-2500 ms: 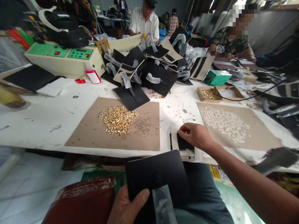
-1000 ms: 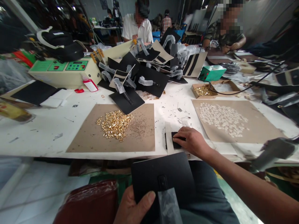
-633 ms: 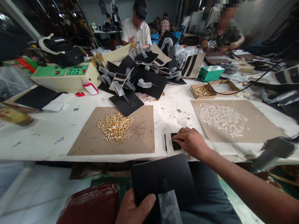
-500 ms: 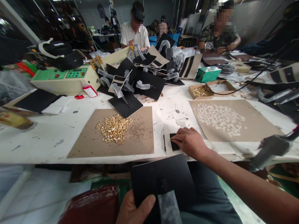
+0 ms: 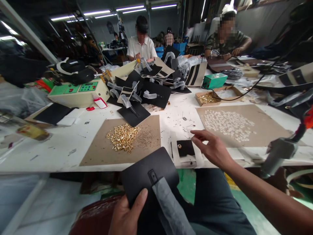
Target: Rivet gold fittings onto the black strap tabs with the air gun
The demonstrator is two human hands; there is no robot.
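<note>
Flat black leather-look panel (image 5: 139,176), view's 6 o'clock: likely light, stiffish, smooth; grip by edge. Left hand (image 5: 128,210) pinches its 7 o'clock side. Right hand (image 5: 211,147), fingers parted, nothing visibly held, 2 o'clock, beside square black pad (image 5: 187,149).

No lettering seems legible, even on the red bottle (image 5: 100,103).

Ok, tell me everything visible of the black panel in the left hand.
The black panel is flat, smooth and leather-looking, with rounded corners. A black tab on its upward face leads under a cloudy, wrinkled plastic sleeve. It's tilted, in front of the near edge of the table, gripped at lower left by the left hand, thumb on top. Its underside is hidden.
</note>
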